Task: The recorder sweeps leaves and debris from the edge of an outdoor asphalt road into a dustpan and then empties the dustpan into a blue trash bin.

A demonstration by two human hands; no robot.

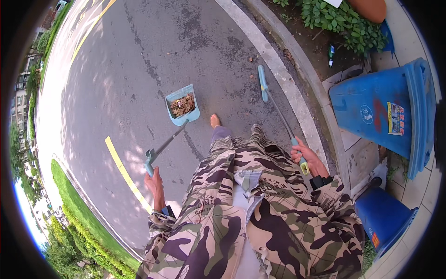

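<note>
My left hand (155,185) grips the top of the handle of a light blue long-handled dustpan (191,119), whose pan is out in front over the asphalt. Brown dry leaves (183,105) lie in the pan, with a small pale bit among them. In my right hand (306,155) is the handle of a broom (262,83) with a light blue head, which is near the pale kerb strip. Broom and dustpan are apart. Whether the broom head touches the ground, I cannot tell.
A large blue wheeled bin (373,108) stands beyond the kerb (313,75) on the right, a smaller blue bin (385,216) nearer me. A green bottle (331,55) lies on soil by a bush (334,24). Small brown bits (251,59) dot the asphalt. Left are a yellow line (125,172) and grass (80,198).
</note>
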